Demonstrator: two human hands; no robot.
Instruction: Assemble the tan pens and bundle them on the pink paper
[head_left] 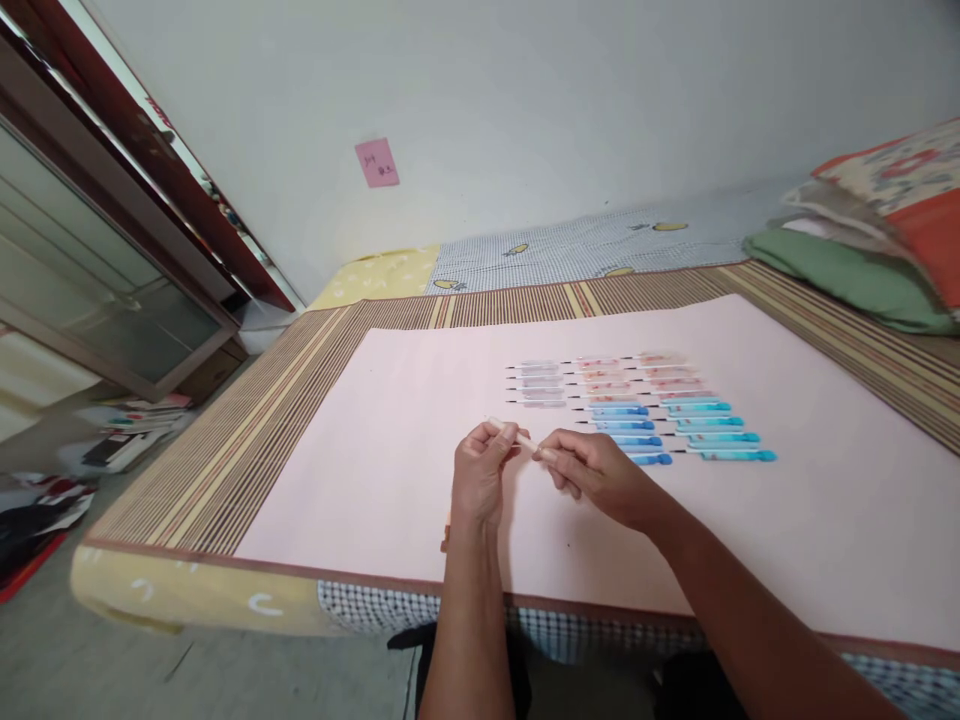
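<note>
Between my hands is a slim, whitish pen (525, 441), held over a pale pink sheet (360, 470). My left hand (480, 465) pinches it between thumb and fingers. At its right end, the fingertips of my right hand (592, 468) are closed on it too. I cannot make out whether the pen is in one piece. Beyond my hands lie rows of pens: greyish clear ones (541, 385), pinkish ones (671, 375), blue ones (634, 428) and turquoise ones (720, 437). Thin white refills with dark tips lie alongside them. A small orange-brown object (445, 535) is partly hidden by my left wrist.
The sheet lies on a striped mat (217, 420) over a bed. Folded bedding, with a green piece (847, 280), is piled at the far right. A pink note (377, 162) is stuck to the wall. A glass-panelled cabinet door (82, 250) stands at left.
</note>
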